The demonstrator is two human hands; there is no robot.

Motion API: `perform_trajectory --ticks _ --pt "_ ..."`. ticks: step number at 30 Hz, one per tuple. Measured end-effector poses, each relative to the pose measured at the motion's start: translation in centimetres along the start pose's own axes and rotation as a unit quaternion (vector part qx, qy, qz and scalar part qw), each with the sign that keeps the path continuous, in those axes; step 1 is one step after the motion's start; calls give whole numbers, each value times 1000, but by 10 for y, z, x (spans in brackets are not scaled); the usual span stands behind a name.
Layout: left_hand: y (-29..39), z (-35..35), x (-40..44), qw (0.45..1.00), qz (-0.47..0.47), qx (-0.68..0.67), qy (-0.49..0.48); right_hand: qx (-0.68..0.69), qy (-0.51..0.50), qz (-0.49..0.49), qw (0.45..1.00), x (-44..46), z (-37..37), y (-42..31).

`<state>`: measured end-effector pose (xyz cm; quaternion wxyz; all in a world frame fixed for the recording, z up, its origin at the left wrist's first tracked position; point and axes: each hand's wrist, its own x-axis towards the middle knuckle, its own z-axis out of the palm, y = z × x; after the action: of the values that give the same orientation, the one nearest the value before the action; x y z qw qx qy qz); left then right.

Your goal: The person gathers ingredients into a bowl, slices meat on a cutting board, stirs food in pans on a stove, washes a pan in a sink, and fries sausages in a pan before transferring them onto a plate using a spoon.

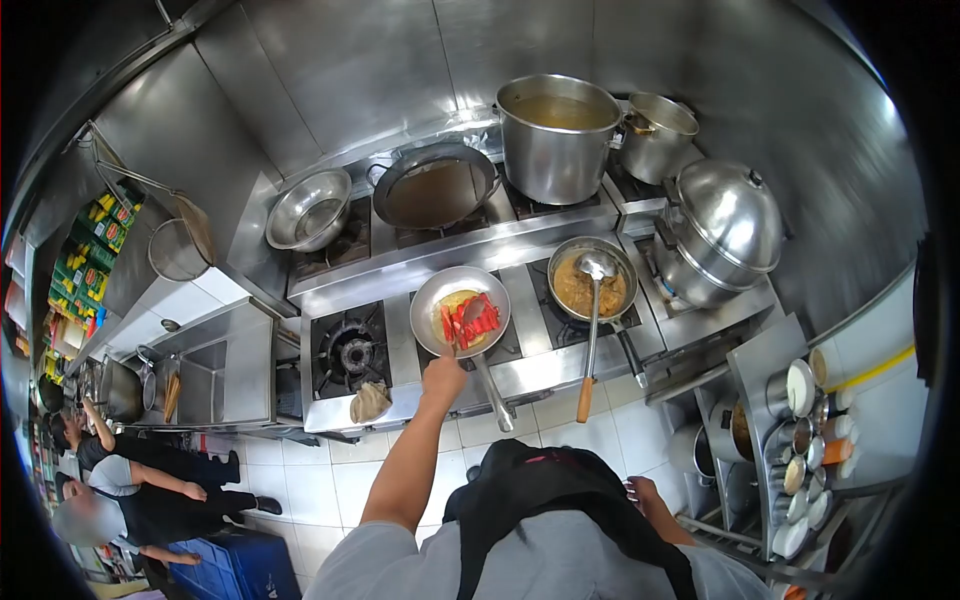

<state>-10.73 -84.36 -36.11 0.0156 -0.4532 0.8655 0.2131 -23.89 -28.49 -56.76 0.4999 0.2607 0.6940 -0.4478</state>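
- Far off, near 8 o'clock from the light pan, were two other people (165, 505) in dark aprons.
- A round strainer (180, 249) hung between 9 and 10 o'clock.
- A shiny bowl (309, 209) sat on the back stove at 10 o'clock.
- A bare burner (354, 353) was between 8 and 9 o'clock, with a crumpled cloth (370, 402) on the edge near it.
- A big black wok (437, 187) with brown liquid in it sat at 12 o'clock.
- The left hand (444, 378) was closed around a spoon (474, 309), at 6 o'clock on the pan.
- The light pan (424, 308) sat on the front stove. The spoon's end was in the red pieces (488, 318), and the pan's handle pointed to about 5 o'clock.
- A tall pot (556, 160) of yellowish liquid was at 1 o'clock.
- A dark pan (629, 270) of brown food was between 2 and 3 o'clock, with a ladle (596, 268) in it.
- The right hand (645, 491) was by the person's side, between 4 and 5 o'clock. I cannot tell if it was open or closed.
- A pot with a round lid (728, 220) was farther right.
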Motion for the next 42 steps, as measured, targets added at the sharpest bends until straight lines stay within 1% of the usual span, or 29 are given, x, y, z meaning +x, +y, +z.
perform_trajectory --ticks 1,2,4,6,10,11,13,16,18,19,21,23,24,26,28,32,34,36,37,38,40,41,42 --pt "-6 0 1 1000 2 0 2 32 -4 -11 999 1 2 -4" --pt "-15 -5 -2 1000 -11 5 -7 34 -4 -13 999 -2 3 -8" --pt "-35 -12 -8 1000 -22 14 -18 39 3 -53 998 -15 8 -15" --pt "-51 -21 -13 997 -30 71 -7 36 5 -50 998 -18 11 -13" --pt "-54 -47 -22 997 -51 57 20 28 6 -18 999 -9 3 15" --pt "-53 -48 -22 996 -71 54 17 9 2 -16 1000 -5 -2 25" --pt "-54 -42 -23 994 -96 49 16 -86 -17 -43 995 -3 -9 38" --pt "-56 -8 -12 995 -91 36 7 -187 -43 -82 978 -6 -14 42" --pt "-54 10 -5 998 -54 -28 24 -202 -44 -93 974 -7 -16 37" --pt "-55 18 -1 1000 0 -27 12 -207 -45 -101 972 -6 -16 33" --pt "-37 13 -4 999 1 -40 20 -183 -38 -106 977 -3 -12 20" --pt "-9 -3 -7 998 6 -53 26 -79 -12 -67 995 -1 -6 6" --pt "7 -16 -10 999 -6 -45 10 4 11 -13 1000 -1 -4 -1" --pt "24 -21 -5 999 -19 -38 -7 13 -5 -23 1000 3 -2 -9" --pt "31 -17 2 1000 5 14 -27 -4 -10 -48 999 -1 5 -23" --pt "4 -14 6 998 18 54 -34 15 1 -52 999 -21 16 -35" --pt "-15 -24 1 997 -12 80 -19 20 1 -56 998 -20 13 -24" --pt "-33 -40 -4 996 -11 93 -15 16 9 -24 1000 -20 9 -11" --pt "-39 -46 -7 995 -11 102 -9 -9 14 -15 1000 -22 6 -3" --pt "-41 -52 -10 995 -10 103 -11 -67 -15 -50 996 -16 -2 14" --pt "-42 -66 -17 992 -62 109 28 -144 -30 -73 986 -9 -15 40" --pt "-35 -77 -23 992 -71 105 2 -175 -37 -79 981 -11 -18 48" --pt "-37 -73 -24 992 -76 104 2 -194 -42 -82 977 -12 -20 53"
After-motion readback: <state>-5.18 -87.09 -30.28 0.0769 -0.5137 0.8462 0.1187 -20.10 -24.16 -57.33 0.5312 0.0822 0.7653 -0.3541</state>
